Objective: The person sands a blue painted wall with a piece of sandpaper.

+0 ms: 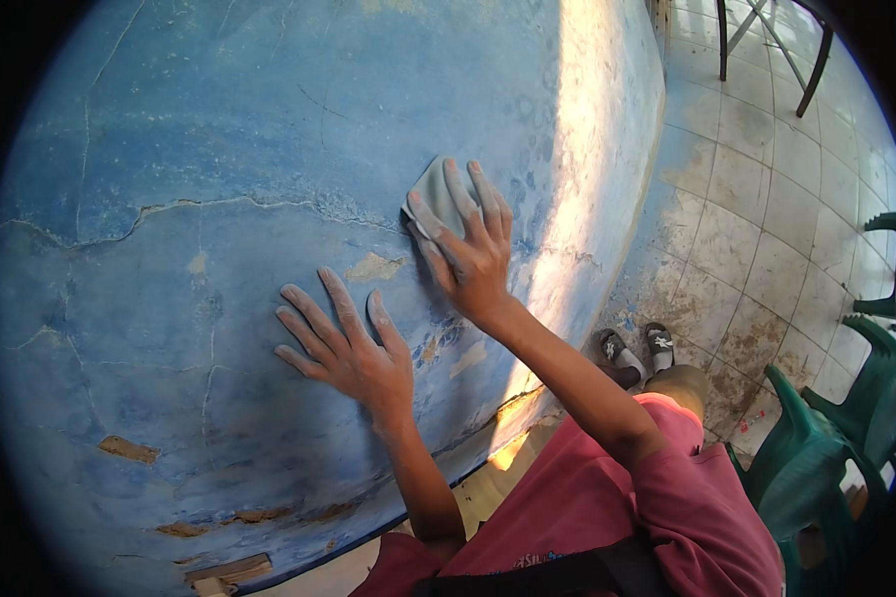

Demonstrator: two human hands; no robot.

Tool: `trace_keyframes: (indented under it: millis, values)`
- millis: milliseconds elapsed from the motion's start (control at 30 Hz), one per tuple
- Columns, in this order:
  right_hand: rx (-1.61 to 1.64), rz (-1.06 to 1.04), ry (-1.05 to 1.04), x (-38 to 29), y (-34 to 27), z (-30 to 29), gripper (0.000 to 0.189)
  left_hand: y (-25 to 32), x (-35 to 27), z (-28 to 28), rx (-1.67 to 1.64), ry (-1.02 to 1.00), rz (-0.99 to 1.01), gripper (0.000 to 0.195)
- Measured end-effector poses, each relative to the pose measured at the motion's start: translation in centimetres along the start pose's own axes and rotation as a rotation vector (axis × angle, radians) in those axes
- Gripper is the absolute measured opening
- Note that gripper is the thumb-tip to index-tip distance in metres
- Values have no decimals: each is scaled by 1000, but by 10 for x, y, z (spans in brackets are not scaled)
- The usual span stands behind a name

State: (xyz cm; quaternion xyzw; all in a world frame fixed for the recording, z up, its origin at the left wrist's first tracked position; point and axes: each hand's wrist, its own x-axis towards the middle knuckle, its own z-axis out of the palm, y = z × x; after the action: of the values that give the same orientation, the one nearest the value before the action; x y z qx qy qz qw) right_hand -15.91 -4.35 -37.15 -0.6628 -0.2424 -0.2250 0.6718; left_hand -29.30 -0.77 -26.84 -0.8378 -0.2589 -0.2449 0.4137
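A blue painted plaster wall fills most of the view, with a jagged crack running across it. My right hand presses a folded grey sheet, which looks like sandpaper, against the wall just above the end of that crack. The thumb side of the hand grips the sheet's lower edge. Lower and to the left, my left hand lies with spread fingers against the wall and holds nothing. Pale dust coats the fingers of both hands. Between the hands, a patch of bare plaster shows through the paint.
Green plastic chairs stand close on my right. White floor tiles, stained and dusty, run along the wall's base. Dark metal legs stand at the top right. A piece of wood shows at the lower left edge.
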Motion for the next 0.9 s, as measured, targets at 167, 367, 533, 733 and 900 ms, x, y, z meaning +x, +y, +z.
trace_keyframes:
  millis: [167,367,533,733,900]
  values:
    - [-7,-112,-88,-24,16,-8,45,0,0,3,10,-6,3,60]
    - [56,-74,-56,-18,-4,-6,48,-1,-1,0,-3,-6,-15,60]
    - [-103,13,-33,-11,18,-15,48,2,1,0,-2,-12,-10,61]
    - [14,-17,-44,-41,15,-7,46,-1,0,1,0,13,21,62]
    - [106,124,3,-34,-14,0,41,-4,-3,0,2,-1,4,62]
